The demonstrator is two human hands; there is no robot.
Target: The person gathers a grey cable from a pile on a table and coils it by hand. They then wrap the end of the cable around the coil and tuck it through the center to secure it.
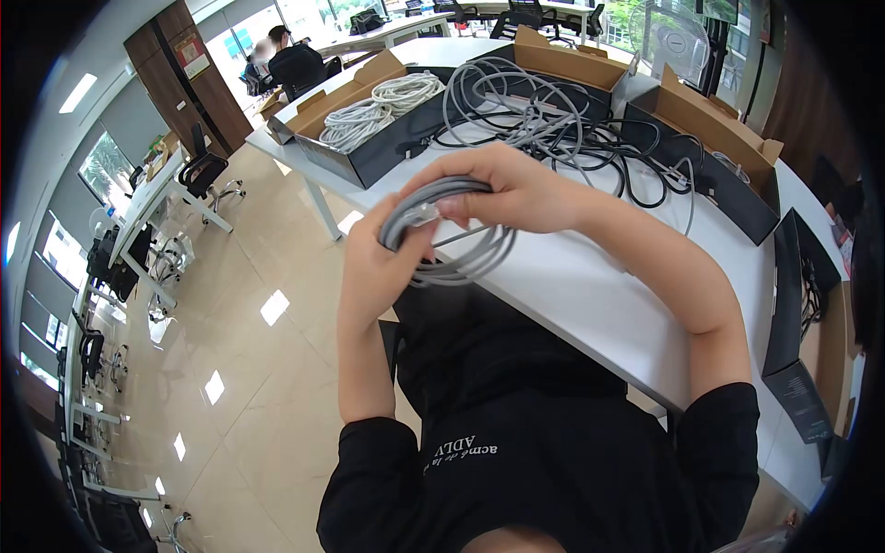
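"Floor?"
"Glossy beige tile (pixel 267 396) left of the surface (pixel 599 300), with bright patches of reflected light."
"Furniture?"
"White desk (pixel 159 189) left of the surface, black wheeled chair (pixel 205 166) between the two. Second white desk (pixel 406 26) beyond the surface."
"Walls?"
"Dark wood panelling (pixel 214 100) beyond the surface, toward its left, bearing a red-and-white notice (pixel 192 57)."
"Windows and light?"
"Window (pixel 636 20) beyond the surface, greenery outside. Ceiling light (pixel 78 92) lit, far left of the surface."

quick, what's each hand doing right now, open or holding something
Left hand: closed, holding the coiled grey cable.
Right hand: closed, holding the same coiled grey cable.
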